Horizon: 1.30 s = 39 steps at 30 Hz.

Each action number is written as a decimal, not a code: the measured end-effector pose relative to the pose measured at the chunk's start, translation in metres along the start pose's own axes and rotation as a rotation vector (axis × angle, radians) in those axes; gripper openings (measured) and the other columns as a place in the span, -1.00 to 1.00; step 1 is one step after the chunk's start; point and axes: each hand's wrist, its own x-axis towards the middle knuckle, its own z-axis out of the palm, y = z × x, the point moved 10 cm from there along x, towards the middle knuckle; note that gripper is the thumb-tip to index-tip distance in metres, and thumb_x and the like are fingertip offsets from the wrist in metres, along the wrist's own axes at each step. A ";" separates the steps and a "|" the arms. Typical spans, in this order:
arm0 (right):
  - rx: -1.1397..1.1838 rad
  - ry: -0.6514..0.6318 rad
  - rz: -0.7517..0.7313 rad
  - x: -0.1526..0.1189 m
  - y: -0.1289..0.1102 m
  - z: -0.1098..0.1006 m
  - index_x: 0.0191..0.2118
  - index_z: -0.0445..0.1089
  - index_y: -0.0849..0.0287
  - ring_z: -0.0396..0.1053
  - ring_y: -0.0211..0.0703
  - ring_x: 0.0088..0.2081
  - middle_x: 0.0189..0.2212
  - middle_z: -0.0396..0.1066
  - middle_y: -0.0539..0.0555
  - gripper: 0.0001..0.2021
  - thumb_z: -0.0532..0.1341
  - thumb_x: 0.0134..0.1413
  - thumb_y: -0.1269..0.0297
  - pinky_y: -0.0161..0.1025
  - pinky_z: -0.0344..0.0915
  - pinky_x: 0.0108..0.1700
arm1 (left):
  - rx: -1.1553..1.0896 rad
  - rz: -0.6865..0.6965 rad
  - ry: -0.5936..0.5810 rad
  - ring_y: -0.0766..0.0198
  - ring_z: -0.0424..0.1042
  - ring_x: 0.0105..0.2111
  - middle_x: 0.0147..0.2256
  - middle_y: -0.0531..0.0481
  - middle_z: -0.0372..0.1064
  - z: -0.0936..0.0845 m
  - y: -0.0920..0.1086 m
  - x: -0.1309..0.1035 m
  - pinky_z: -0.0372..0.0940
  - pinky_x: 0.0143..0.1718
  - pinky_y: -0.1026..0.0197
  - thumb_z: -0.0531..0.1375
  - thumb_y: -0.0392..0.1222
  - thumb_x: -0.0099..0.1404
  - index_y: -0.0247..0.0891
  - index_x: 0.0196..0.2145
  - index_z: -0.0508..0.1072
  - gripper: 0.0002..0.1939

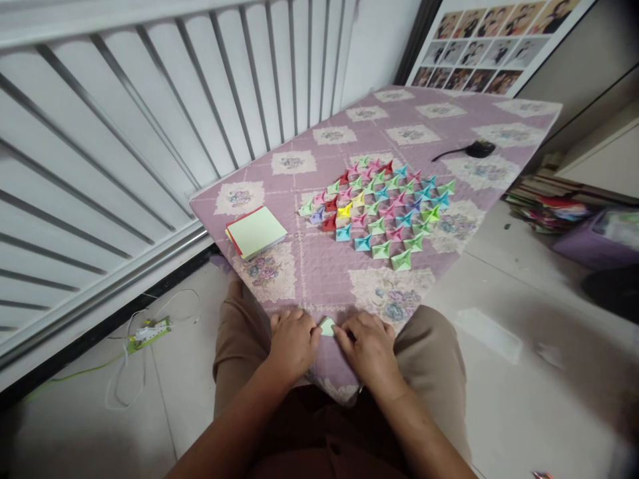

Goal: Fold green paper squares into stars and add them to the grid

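A small folded piece of pale green paper [327, 326] lies on the tablecloth close to the near corner of the table. My left hand [294, 340] is at its left side, with fingers curled and thumb and fingertips on its edge. On the right, my right hand [367, 342] touches the opposite edge in the same way. Farther out, several small folded paper pieces [381, 211] in green, pink, red, blue and yellow stand in slanting rows. To the left rests a stack of square paper sheets [257, 233], light green on top with red and yellow edges showing.
The table [319, 263] has a purple flowered cloth. A black object with a thin handle [480, 149] lies at the far right. A white radiator [150, 100] borders the left side. A power strip with cables [150, 332] is on the floor.
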 end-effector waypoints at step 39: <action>-0.039 -0.021 0.053 0.002 0.005 0.002 -0.55 0.33 0.11 0.24 -0.12 -0.30 -0.47 0.35 0.01 -0.74 0.21 0.08 0.12 -0.17 -0.07 -0.23 | -0.015 0.153 -0.025 0.15 0.24 -0.16 -0.22 0.01 0.34 0.007 0.005 0.004 -0.01 -0.11 0.06 0.04 -0.20 0.34 -0.09 -0.22 0.42 -0.84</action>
